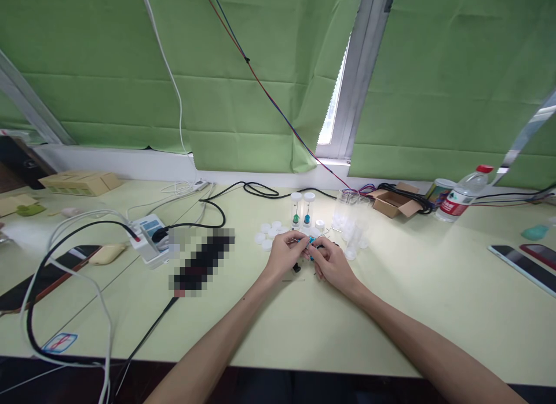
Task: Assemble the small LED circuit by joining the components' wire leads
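Fingertips of both hands pinch blue piece (311, 242).

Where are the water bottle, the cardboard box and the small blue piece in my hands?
water bottle (463, 196): head view, on its clear body.
cardboard box (388, 204): head view, on its front wall.
small blue piece (311, 242): head view, on the bit visible between the fingers.
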The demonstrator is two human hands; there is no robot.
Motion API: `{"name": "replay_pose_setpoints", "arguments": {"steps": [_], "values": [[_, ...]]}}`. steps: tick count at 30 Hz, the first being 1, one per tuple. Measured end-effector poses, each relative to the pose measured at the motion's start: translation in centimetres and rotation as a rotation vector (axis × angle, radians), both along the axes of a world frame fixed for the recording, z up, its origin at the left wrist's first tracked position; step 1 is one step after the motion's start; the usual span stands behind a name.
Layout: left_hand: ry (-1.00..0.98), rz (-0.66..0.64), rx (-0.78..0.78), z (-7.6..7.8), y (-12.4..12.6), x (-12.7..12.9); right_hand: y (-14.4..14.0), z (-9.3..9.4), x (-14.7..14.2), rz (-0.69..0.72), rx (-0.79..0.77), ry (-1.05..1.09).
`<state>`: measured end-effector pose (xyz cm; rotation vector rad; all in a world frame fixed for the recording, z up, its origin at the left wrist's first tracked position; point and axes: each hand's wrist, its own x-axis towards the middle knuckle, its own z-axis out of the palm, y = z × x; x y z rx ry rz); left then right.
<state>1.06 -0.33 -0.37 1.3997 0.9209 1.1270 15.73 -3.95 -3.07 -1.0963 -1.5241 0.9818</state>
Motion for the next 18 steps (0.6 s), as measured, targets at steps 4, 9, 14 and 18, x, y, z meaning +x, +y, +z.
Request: {"name": "replay_pose_setpoints", "arguments": {"steps": [4,9,14,18], "values": [[0.004,-0.007,-0.002,0.03,-0.01,-0.04,0.11,-0.07,0.10,-0.011,-0.006,-0.015],[0.007,0.000,0.012,-0.22,0.11,-0.05,0.21,0.03,0.05,-0.031,-0.015,-0.030],[0.011,0.013,0.005,-0.08,0.05,0.03,0.11,-0.04,0.00,-0.055,-0.046,-0.012],[0.013,0.018,0.017,-0.01,0.01,0.05,0.14,-0.23,0.03,-0.051,-0.045,-0.005]]}}
